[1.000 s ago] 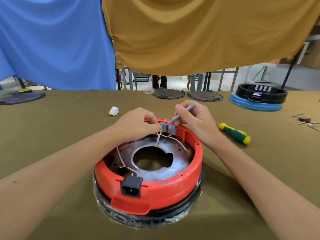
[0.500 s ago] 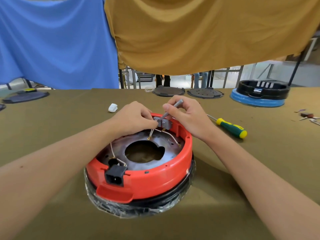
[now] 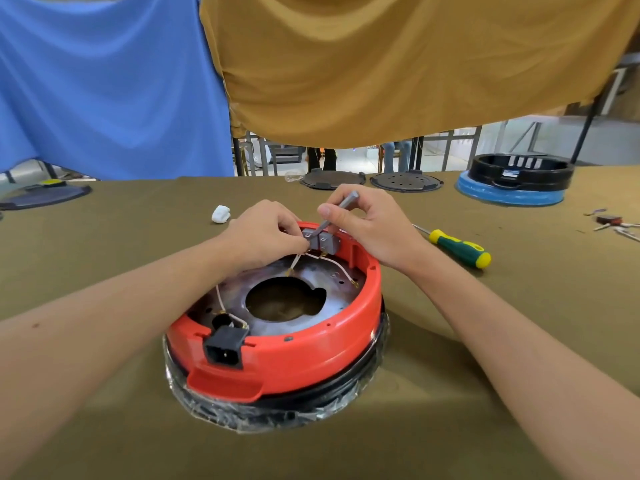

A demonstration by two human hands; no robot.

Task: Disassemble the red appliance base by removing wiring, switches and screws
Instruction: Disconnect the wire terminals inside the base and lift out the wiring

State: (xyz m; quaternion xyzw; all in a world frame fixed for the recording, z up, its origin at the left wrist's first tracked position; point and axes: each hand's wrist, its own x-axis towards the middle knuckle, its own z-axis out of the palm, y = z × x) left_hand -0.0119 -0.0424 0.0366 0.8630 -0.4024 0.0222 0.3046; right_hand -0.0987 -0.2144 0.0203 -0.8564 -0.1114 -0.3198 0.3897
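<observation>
The round red appliance base (image 3: 311, 355) stands upside down on the table, with a metal plate (image 3: 332, 306) and a central hole inside. At its far rim sits a pair of grey switches (image 3: 323, 241) with white wires (image 3: 337, 268) running down to the plate. My left hand (image 3: 266, 233) pinches the left switch and its wires. My right hand (image 3: 367, 223) grips a thin grey tool (image 3: 337, 211) whose tip meets the switches. A black power socket (image 3: 224, 349) sits in the near rim, with a white wire (image 3: 221, 299) behind it.
A green and yellow screwdriver (image 3: 457, 247) lies right of the base. A small white part (image 3: 220, 214) lies to the far left. Two dark round plates (image 3: 369, 180), a black and blue base (image 3: 516, 183) and loose small parts (image 3: 613, 223) sit along the far and right edges.
My view has shifted, so the base sits lower and more to the left of the frame. Both hands stay at the grey switches, and the tool has tilted more upright.
</observation>
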